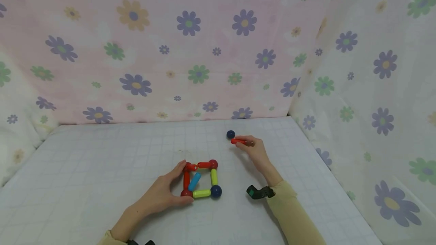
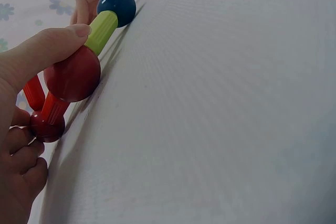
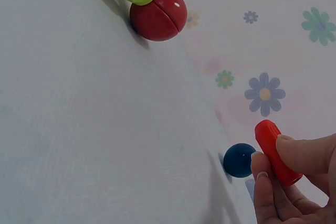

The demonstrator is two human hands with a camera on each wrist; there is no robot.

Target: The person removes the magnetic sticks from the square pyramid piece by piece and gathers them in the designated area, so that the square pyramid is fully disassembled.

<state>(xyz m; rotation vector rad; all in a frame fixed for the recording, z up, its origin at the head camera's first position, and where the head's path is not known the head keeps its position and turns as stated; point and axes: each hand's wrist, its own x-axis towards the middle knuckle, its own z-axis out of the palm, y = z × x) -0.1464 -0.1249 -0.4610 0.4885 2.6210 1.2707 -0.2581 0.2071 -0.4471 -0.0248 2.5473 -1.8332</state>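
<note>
A square of magnetic sticks and balls lies on the table. My left hand (image 1: 165, 191) grips its left side, thumb at the lower red ball (image 1: 186, 194) and fingers at the upper one. Yellow-green sticks (image 1: 202, 193) meet at a dark blue ball (image 1: 216, 191); a blue stick (image 1: 195, 181) slants inside from the lower red ball. Along the far side, two red sticks (image 1: 204, 165) have a small gap between them. Farther back, my right hand (image 1: 254, 152) pinches a loose red magnetic stick (image 3: 274, 153) between thumb and fingers, close beside a separate dark blue ball (image 3: 239, 160).
A pale grid-patterned cloth covers the table (image 1: 102, 154). Flowered curtains (image 1: 218, 59) stand along its back and right edges. A dark device (image 1: 260, 192) is strapped at the right wrist, above the tabletop.
</note>
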